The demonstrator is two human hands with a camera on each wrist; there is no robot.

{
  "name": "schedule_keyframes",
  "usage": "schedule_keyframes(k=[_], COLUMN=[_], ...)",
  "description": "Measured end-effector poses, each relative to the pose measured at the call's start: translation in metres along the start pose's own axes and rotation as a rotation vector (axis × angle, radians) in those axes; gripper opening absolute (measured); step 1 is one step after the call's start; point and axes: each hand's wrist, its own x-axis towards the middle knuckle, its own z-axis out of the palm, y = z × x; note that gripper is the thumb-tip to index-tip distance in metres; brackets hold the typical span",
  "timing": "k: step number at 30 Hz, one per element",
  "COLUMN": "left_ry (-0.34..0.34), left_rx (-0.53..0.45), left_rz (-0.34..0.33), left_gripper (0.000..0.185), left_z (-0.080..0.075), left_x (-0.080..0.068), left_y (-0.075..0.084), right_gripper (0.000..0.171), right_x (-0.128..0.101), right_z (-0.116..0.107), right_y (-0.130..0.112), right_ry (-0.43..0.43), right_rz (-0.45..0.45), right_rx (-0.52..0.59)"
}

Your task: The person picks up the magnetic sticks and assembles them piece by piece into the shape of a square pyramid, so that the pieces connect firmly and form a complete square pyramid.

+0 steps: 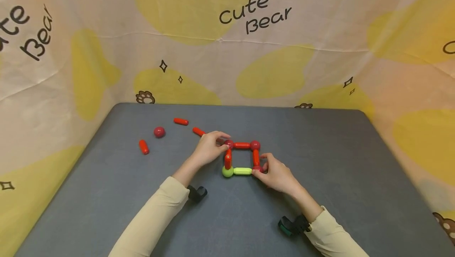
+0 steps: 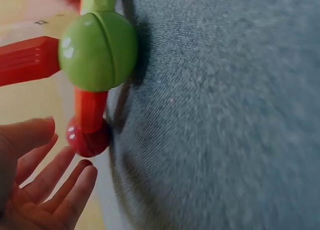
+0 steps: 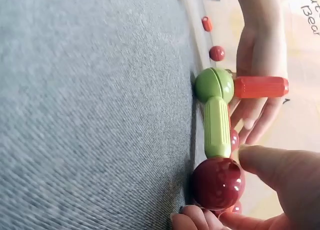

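Note:
A flat square of sticks and balls [image 1: 241,157] lies on the grey table [image 1: 341,162]. Its near side is a green stick [image 1: 242,171] that ends in a green ball [image 1: 228,171]. A red stick [image 3: 260,87] stands up from that green ball [image 3: 215,84]. My right hand [image 1: 271,172] pinches the near-right red ball [image 3: 218,182] between thumb and fingers. My left hand [image 1: 210,146] is beside the far-left red ball [image 1: 229,143]. In the left wrist view its fingers [image 2: 75,190] are straight and loose next to that ball [image 2: 87,140], gripping nothing.
Loose parts lie to the left on the table: a red ball [image 1: 159,132] and three short red sticks [image 1: 181,121], [image 1: 198,131], [image 1: 143,147]. A printed cloth wall [image 1: 227,51] stands round the back and both sides of the table.

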Motion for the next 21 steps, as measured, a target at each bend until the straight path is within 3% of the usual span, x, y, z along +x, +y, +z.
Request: schedule_keyframes(k=[9,21], left_ry=[-0.018,-0.028], left_rx=[0.032,0.070], left_rz=[-0.007,0.026], left_gripper=[0.025,0.022], left_z=[0.009,0.004], left_x=[0.007,-0.009], left_y=[-0.006,-0.009], right_gripper=[0.049,0.033], right_x=[0.003,0.016], right_z=[-0.002,-0.009], right_y=[0.002,0.012], right_ry=[0.014,0.084], right_rz=[-0.036,-0.094], right_rx=[-0.047,-0.069])
